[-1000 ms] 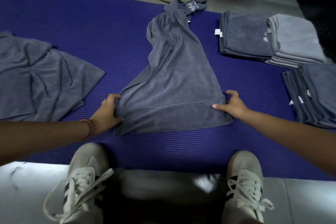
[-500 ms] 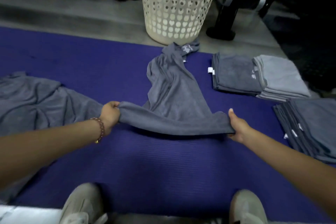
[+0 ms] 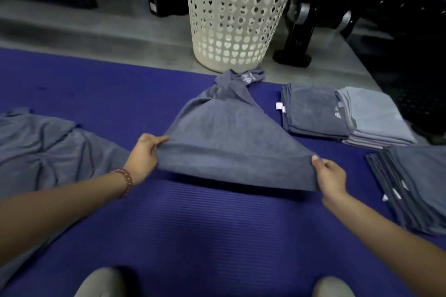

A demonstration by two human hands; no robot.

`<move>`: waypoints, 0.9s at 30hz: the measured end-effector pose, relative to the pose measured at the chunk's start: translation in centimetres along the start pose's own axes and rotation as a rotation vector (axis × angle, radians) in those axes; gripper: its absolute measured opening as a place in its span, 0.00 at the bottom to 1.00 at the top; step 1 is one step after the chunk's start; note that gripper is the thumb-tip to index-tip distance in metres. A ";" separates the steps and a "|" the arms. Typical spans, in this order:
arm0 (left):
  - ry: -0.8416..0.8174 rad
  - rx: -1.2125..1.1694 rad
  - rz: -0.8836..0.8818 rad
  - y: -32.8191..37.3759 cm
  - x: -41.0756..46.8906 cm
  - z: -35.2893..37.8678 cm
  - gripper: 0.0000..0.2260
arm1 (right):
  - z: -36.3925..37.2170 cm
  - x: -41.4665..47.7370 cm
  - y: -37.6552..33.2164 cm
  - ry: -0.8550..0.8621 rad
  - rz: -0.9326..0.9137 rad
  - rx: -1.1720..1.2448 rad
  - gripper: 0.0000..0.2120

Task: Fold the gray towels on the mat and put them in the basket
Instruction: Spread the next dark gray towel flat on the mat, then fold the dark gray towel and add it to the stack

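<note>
A gray towel (image 3: 231, 142) is stretched between my hands above the blue mat (image 3: 207, 229). My left hand (image 3: 143, 159) pinches its near left corner and my right hand (image 3: 330, 177) pinches its near right corner. The near edge is lifted off the mat, while the far end lies bunched on the mat just in front of the white basket (image 3: 237, 17), which has heart-shaped holes. An unfolded gray towel (image 3: 45, 152) lies crumpled at the left of the mat.
Folded gray towels are stacked at the right: a dark and light stack (image 3: 345, 116) farther back, another stack (image 3: 415, 183) nearer. Black equipment legs (image 3: 296, 38) stand right of the basket on the gray floor. My shoe tips (image 3: 101, 283) show at the bottom.
Both hands have lifted the towel's near edge off the mat and moved it away from me. The view has tilted up, bringing the whole basket into sight.
</note>
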State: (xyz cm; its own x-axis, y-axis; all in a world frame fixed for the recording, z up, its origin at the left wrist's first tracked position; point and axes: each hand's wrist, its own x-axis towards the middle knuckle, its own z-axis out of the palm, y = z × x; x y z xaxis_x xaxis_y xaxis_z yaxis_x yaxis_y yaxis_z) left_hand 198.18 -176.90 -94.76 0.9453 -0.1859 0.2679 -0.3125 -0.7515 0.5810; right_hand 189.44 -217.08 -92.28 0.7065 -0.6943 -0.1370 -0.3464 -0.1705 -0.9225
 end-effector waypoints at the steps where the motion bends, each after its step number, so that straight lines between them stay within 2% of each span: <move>1: -0.066 0.014 -0.008 -0.7 -1.4 0.9 0.19 | -0.2 -0.1 1.9 -0.031 0.053 -0.092 0.14; 4: -0.267 0.029 -0.044 -1.4 -5.5 2.2 0.15 | -1.2 -0.9 6.0 -0.161 0.097 -0.352 0.10; 5: -0.300 0.030 -0.042 -1.4 -6.4 2.3 0.15 | -1.5 -1.3 6.4 -0.182 0.064 -0.431 0.06; 7: -0.368 0.074 -0.062 -1.4 -7.6 2.3 0.15 | -2.0 -2.0 6.9 -0.216 -0.061 -0.547 0.09; 11: -0.390 0.099 -0.083 -1.2 -8.1 1.4 0.17 | -2.7 -2.6 6.9 -0.393 -0.274 -0.633 0.12; 14: -0.381 0.070 -0.055 -1.0 -8.7 0.6 0.18 | -3.2 -2.6 6.8 -0.393 -0.389 -0.653 0.10; 17: -0.429 0.023 -0.065 -1.0 -10.5 0.2 0.23 | -4.0 -3.4 7.1 -0.391 -0.366 -0.649 0.09; 19: -0.513 0.013 -0.095 -1.6 -12.3 0.2 0.28 | -4.4 -4.2 8.4 -0.465 -0.335 -0.693 0.09; 22: -0.539 0.092 -0.133 -2.5 -14.4 0.6 0.23 | -4.5 -5.4 9.6 -0.611 -0.283 -0.772 0.14; 24: -0.507 0.211 -0.061 -2.6 -14.5 0.7 0.26 | -4.5 -5.8 9.5 -0.583 -0.299 -0.874 0.15; 27: -0.430 0.323 0.058 -1.8 -12.5 0.3 0.25 | -3.9 -5.1 8.5 -0.450 -0.544 -1.008 0.16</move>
State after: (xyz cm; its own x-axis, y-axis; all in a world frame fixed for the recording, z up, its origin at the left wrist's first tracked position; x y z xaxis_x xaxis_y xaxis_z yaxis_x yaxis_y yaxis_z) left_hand 186.95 -173.40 -99.44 0.9016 -0.4239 -0.0856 -0.3845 -0.8763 0.2902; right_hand 180.49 -217.66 -97.97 0.9885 -0.0948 -0.1181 -0.1206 -0.9645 -0.2351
